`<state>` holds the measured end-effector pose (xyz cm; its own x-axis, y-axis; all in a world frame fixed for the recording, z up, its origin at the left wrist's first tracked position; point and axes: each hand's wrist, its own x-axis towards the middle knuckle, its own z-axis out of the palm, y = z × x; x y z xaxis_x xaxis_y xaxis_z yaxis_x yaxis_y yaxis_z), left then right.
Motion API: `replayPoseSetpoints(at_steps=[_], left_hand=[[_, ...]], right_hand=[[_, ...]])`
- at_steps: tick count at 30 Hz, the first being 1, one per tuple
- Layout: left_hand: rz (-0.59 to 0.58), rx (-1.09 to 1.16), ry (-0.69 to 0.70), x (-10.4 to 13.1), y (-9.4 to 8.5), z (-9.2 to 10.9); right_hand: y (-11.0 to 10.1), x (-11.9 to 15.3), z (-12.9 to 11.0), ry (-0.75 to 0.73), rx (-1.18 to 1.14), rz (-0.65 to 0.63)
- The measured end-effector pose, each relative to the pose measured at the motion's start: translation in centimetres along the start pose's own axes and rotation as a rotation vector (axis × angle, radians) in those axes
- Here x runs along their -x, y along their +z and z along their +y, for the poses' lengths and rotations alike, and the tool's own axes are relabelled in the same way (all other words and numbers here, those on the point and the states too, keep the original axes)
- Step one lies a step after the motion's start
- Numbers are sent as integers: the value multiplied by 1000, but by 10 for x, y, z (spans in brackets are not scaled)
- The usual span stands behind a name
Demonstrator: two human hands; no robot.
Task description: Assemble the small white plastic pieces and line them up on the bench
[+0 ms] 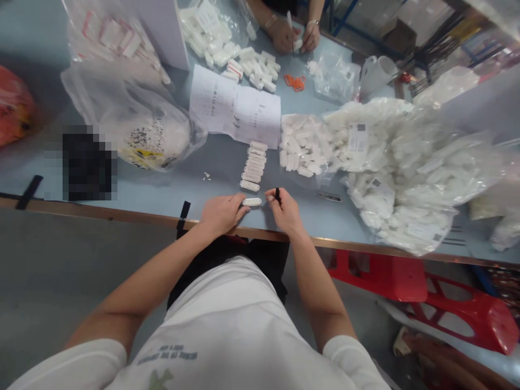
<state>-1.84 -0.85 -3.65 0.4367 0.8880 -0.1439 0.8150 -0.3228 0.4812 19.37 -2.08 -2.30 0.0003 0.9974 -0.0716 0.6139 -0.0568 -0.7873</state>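
Note:
My left hand is closed on one end of a white connector, its fingers and thumb gripping the left end near the table's front edge. Just right of the connector, my right hand is closed, with a small black item at its fingers; its shape is too small to make out. Beyond my hands, several white connectors lie in a stacked column, reaching up to a printed sheet. A slim metallic tool lies to the right of my right hand.
Bags of white parts cover the right side. A plastic bag stands at the left. Small white bits lie left of the column. Across the table, another person's hands work near orange pieces. Red stools stand below.

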Motion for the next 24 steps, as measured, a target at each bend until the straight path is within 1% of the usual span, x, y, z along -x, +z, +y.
replayPoseSetpoints(at_steps=[6, 9, 12, 14, 18, 24], left_hand=[[-4, -35, 4, 0, 0, -1], [-8, -44, 9, -1, 1, -1], [-16, -43, 11, -1, 2, -2], [-19, -51, 8, -1, 2, -2], [-26, -58, 5, -1, 2, -2], [-33, -37, -3, 0, 1, -1]], right_hand=[[4, 0, 8, 60, -79, 17], [3, 1, 10, 36, -90, 16], [0, 1, 9, -15, -39, -5], [-1, 1, 7, -20, -7, -24], [-3, 1, 3, 21, 14, -28], [-2, 3, 5, 107, -75, 43]])
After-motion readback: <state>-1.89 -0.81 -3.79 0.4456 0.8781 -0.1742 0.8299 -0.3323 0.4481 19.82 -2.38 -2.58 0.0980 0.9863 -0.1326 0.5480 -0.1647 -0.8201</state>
